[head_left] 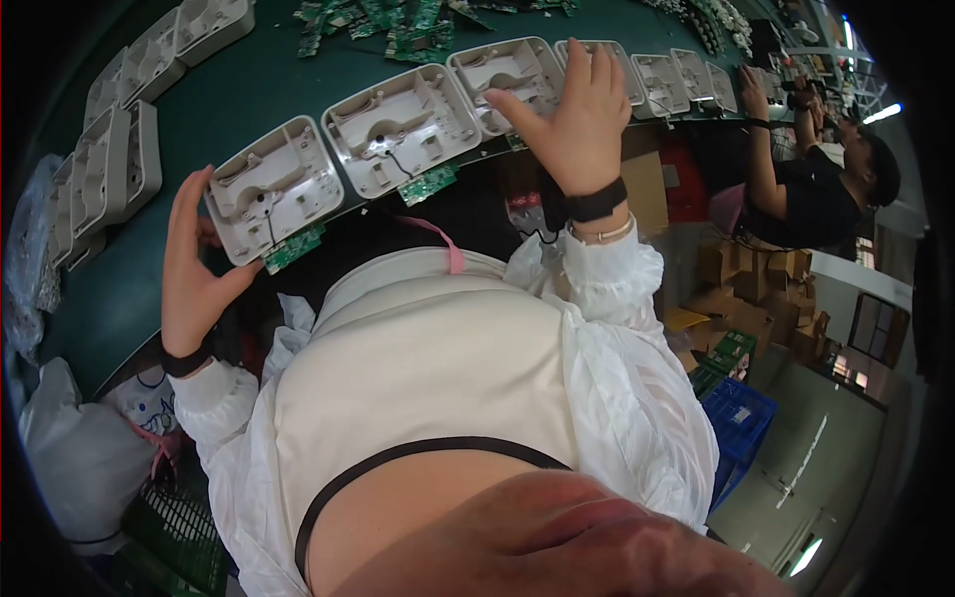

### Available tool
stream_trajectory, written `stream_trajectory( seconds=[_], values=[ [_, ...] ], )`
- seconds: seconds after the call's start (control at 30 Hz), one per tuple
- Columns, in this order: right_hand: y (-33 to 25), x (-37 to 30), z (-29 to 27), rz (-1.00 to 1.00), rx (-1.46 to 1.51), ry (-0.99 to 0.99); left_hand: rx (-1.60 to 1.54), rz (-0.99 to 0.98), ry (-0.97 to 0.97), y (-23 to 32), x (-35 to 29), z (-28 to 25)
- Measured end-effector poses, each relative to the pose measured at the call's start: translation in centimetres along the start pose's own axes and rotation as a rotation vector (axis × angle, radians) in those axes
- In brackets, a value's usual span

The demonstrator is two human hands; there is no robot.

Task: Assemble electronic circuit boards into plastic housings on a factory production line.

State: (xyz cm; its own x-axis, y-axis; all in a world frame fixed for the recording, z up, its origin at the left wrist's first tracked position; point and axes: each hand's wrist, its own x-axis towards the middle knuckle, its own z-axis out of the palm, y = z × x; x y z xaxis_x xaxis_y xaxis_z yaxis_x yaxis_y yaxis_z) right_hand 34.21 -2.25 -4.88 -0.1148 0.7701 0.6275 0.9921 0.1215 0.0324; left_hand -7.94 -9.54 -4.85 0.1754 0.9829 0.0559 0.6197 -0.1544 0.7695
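Observation:
Along the near edge of the bench runs a row of white plastic housing halves, their hollow sides up. At its left end, my left hand [195,261] lies against the outer side of the first housing [288,175], fingers stretched and thumb by its near corner. A green circuit board [294,248] hangs from this housing on a dark wire. The second housing [400,121] has a similar board [429,185] at its near edge. My right hand [580,124] is spread open over the third housing [502,75] and partly covers the fourth [601,62]; contact there is unclear.
More housings [668,84] continue the row to the right, and others stand stacked [102,164] at the left. Loose circuit boards [413,30] lie at the back of the green bench [269,75]. A co-worker [811,189] sits at the right, near cardboard boxes [761,284] and a blue crate [738,423].

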Motion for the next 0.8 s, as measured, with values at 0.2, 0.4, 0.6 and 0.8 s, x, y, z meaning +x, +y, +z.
stream_trajectory(
  seconds=[0.2,0.4,0.6,0.8],
  values=[
    [4.3,-0.7,2.0,0.144,-0.078,-0.172,-0.003,0.02,-0.031,0.5,-0.2,0.8],
    [7.8,-0.3,2.4,0.308,0.188,-0.32,-0.011,0.031,-0.013,0.6,0.6,2.3],
    [11.7,-0.4,4.6,0.264,0.194,-0.262,-0.016,0.058,-0.03,1.9,1.8,4.3],
    [16.1,-0.2,5.9,0.258,0.228,-0.256,-0.066,0.065,-0.08,3.4,3.4,6.2]
  ],
)
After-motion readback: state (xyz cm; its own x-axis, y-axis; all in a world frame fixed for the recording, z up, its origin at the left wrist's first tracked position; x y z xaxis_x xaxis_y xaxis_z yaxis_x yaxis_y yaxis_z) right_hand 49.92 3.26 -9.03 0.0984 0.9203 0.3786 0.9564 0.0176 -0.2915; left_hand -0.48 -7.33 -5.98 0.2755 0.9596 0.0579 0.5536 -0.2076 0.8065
